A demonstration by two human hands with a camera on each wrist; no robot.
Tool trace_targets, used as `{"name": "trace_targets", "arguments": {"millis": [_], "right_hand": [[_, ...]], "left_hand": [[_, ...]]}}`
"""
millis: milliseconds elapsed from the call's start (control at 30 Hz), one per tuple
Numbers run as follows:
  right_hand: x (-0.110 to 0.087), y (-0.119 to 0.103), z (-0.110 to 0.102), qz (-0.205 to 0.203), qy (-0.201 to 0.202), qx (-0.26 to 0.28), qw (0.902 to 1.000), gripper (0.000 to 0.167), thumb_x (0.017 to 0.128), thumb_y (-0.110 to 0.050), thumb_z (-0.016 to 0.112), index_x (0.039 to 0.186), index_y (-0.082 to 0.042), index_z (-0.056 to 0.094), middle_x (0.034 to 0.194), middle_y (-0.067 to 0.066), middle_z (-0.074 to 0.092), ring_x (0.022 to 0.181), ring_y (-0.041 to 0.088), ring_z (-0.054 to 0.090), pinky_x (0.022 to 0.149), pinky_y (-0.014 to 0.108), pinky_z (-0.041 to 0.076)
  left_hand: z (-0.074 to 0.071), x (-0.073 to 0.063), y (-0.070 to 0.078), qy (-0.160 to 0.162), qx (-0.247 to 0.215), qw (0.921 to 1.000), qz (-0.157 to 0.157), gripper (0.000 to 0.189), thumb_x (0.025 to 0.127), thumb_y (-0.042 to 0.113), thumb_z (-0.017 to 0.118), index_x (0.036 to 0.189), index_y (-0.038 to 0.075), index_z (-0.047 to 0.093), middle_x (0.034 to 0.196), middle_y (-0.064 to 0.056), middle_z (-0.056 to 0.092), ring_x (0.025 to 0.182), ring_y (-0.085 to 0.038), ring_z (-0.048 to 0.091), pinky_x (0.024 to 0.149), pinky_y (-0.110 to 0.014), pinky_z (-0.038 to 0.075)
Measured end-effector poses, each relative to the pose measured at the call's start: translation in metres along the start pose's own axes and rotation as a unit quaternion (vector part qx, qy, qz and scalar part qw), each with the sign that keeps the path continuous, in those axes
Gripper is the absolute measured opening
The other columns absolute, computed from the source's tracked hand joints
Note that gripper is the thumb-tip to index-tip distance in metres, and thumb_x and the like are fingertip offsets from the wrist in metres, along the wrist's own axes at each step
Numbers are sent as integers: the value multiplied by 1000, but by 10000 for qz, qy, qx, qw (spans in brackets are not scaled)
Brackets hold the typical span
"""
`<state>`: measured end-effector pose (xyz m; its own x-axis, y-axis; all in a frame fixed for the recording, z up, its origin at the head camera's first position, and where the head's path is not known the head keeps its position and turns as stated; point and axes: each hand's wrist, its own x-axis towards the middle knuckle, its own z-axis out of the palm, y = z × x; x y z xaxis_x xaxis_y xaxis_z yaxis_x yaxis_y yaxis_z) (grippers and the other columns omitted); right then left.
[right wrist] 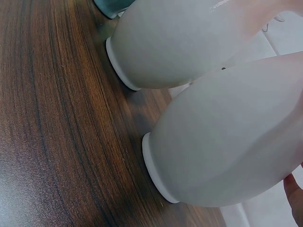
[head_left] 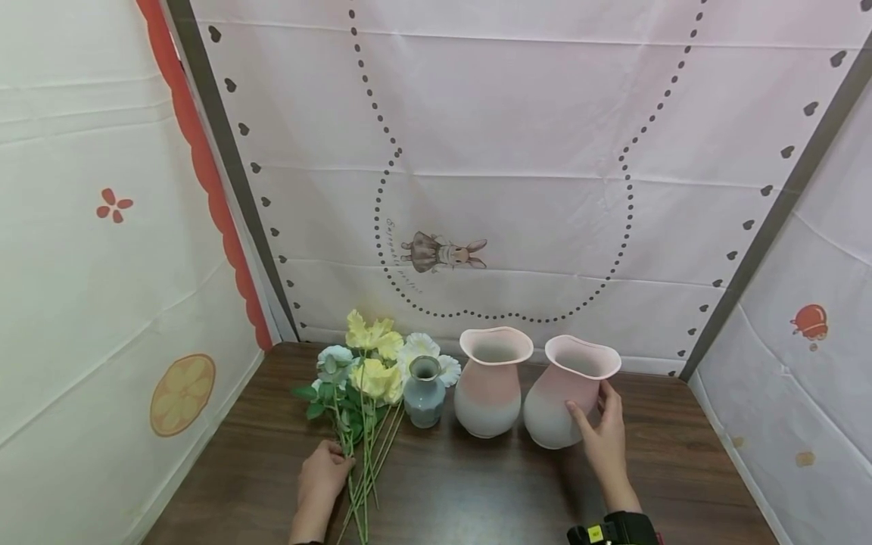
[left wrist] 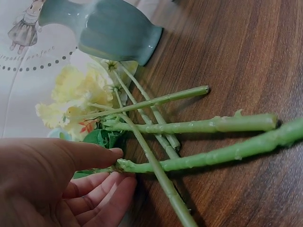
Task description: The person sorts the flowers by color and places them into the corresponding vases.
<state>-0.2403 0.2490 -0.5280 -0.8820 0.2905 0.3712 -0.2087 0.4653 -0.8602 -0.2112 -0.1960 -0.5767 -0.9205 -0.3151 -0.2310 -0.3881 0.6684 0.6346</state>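
Note:
At the right of the table, my right hand (head_left: pixel 604 439) grips a pink-and-white vase (head_left: pixel 555 409), thumb on its near side and fingers at its right side. In the right wrist view that vase (right wrist: pixel 227 142) shows its pale lower body and base rim, with only fingertips visible at the edge. A matching vase (head_left: pixel 487 397) stands just left of it. On the left, my left hand (head_left: pixel 323 475) pinches a green flower stem (left wrist: pixel 208 153) between thumb and fingers. Yellow flowers (head_left: pixel 375 378), pale blue flowers (head_left: pixel 334 359) and white flowers (head_left: pixel 418 348) lie bunched, their stems crossing.
A small blue-grey vase (head_left: pixel 424 397) stands between the flowers and the pink vases. The dark wooden table (head_left: pixel 477 492) meets a printed cloth wall (head_left: pixel 511 227) behind the vases. More cloth walls rise at left (head_left: pixel 82 303) and right (head_left: pixel 804 378).

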Motion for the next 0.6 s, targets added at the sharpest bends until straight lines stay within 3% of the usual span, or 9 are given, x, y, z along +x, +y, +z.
{"name": "trace_targets", "arguments": {"millis": [200,333,467,600], "right_hand": [[0,-1,0,11,-22,59,10000,76,93,-18,71,152,1,27,151,24,36,143,42,35,116,61,31],[0,-1,0,10,-11,43,10000,76,93,-18,71,152,1,27,151,24,36,143,41,35,117,60,31],[0,-1,0,8,1,15,10000,76,93,-19,71,152,1,27,150,24,36,143,42,36,117,59,31],[0,-1,0,3,-8,8,10000,76,94,-19,71,152,2,27,150,25,36,142,43,36,116,60,32]], "left_hand": [[-2,-1,-2,37,-271,9996,-7,35,90,20,69,114,-4,60,95,-14,73,82,-27,68,70,-44,53],[-2,-1,-5,-26,-874,9962,-25,37,91,15,68,117,-8,58,97,-20,72,74,-21,68,65,-38,57],[-1,-2,-8,-125,-1721,9850,-50,38,91,10,66,120,-12,55,101,-26,69,71,-15,67,63,-33,60],[-1,-2,-11,-252,-2455,9690,-82,41,93,8,64,124,-15,52,105,-28,67,75,-14,68,66,-31,61]]}}
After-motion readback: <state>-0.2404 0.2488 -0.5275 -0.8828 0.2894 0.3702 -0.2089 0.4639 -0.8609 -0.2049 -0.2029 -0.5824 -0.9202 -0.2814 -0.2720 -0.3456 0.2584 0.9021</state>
